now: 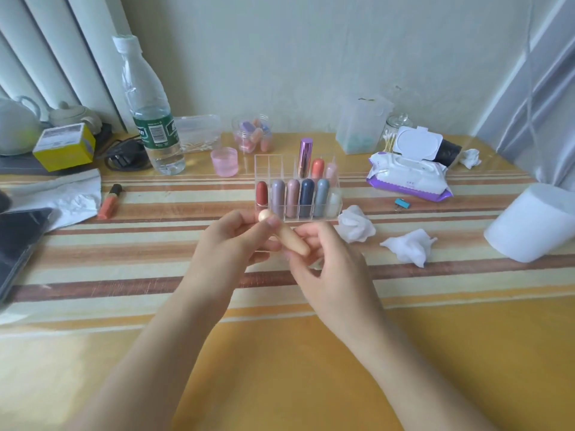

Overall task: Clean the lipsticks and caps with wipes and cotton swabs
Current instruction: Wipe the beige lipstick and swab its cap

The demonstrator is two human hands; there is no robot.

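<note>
My left hand and right hand both pinch one cream lipstick. The rack holds six lipsticks in front, three behind.

Both bare forearms reach in from the near edge, the left from the near left and the right from the near right, and meet at the middle of the scene. The left hand has its fingers curled, and its thumb and forefinger pinch the far end of a cream lipstick. The right hand, its back turned up, holds the tube's near end in curled fingertips, just beside the left hand.
</note>
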